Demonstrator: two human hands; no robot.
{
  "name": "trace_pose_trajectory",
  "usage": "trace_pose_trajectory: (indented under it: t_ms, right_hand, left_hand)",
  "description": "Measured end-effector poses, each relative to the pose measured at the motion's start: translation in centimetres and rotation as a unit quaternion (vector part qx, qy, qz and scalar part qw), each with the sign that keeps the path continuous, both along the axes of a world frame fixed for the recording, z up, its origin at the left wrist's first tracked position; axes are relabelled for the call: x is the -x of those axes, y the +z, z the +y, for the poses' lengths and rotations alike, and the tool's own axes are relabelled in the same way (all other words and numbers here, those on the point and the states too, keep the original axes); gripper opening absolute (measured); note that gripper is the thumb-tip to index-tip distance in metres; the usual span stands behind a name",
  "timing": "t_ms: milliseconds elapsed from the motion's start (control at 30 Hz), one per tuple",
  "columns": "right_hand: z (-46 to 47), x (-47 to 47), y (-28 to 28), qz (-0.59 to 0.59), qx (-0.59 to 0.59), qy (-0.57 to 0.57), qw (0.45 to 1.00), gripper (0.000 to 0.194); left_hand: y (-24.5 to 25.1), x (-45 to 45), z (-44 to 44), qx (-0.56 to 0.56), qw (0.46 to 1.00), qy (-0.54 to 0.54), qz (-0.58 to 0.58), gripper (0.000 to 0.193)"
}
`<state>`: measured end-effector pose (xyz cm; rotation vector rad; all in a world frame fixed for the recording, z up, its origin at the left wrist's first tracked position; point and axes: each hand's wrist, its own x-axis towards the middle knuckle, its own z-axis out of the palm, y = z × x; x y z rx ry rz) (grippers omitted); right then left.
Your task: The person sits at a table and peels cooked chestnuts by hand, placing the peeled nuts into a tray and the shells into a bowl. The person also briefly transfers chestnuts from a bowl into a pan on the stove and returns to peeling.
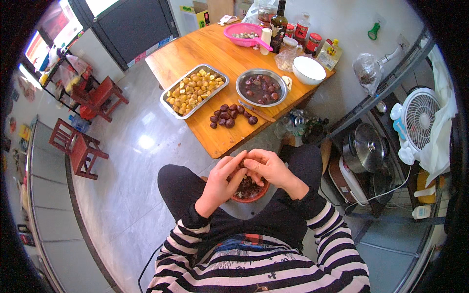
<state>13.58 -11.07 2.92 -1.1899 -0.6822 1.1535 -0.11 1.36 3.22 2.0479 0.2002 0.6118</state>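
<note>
My left hand (pixel 221 179) and my right hand (pixel 269 168) meet above a red-rimmed bowl (pixel 249 199) holding dark shell scraps. Between their fingers they grip a dark brown chestnut (pixel 242 163), mostly hidden. On the wooden table (pixel 220 141) in front lies a loose group of unpeeled chestnuts (pixel 229 123). A knife (pixel 261 112) with a wooden handle rests beside them. Peeled yellow chestnuts fill a rectangular metal tray (pixel 179 116) at the left. Further right, a round steel bowl (pixel 240 96) contains chestnuts in dark liquid.
A white bowl (pixel 309 70), a pink strainer (pixel 238 29), a dark glass bottle (pixel 278 25) and several jars stand towards the table's back right. Small red wooden chairs (pixel 78 152) are on the floor at left. A white fan (pixel 419 117) and a lidded pot (pixel 366 146) are at right.
</note>
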Motion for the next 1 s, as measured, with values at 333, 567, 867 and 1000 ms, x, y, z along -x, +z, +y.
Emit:
trace_pose_trajectory:
  t_ms: [333, 567, 867, 1000]
  right_hand:
    - [-0.3, 0.6, -0.4, -0.111, 0.031, -0.033, 0.993, 0.024]
    - [0.3, 1.7, -2.3, -0.242, 0.024, -0.099, 0.965, 0.028]
    - [0.3, 1.4, -1.7, 0.009, 0.036, -0.04, 0.998, 0.024]
    - [0.0, 0.2, -0.9, 0.14, 0.036, -0.003, 0.989, 0.024]
  left_hand:
    - [0.3, 0.4, -0.5, -0.026, 0.999, 0.003, 0.02, 0.036]
    - [-2.0, -0.2, -1.9, -0.013, 0.999, 0.043, 0.003, 0.031]
    - [-2.0, 0.0, -1.5, 0.016, 0.999, 0.036, 0.033, 0.035]
    - [-1.8, 0.3, -0.5, 0.185, 0.98, -0.018, 0.074, 0.04]
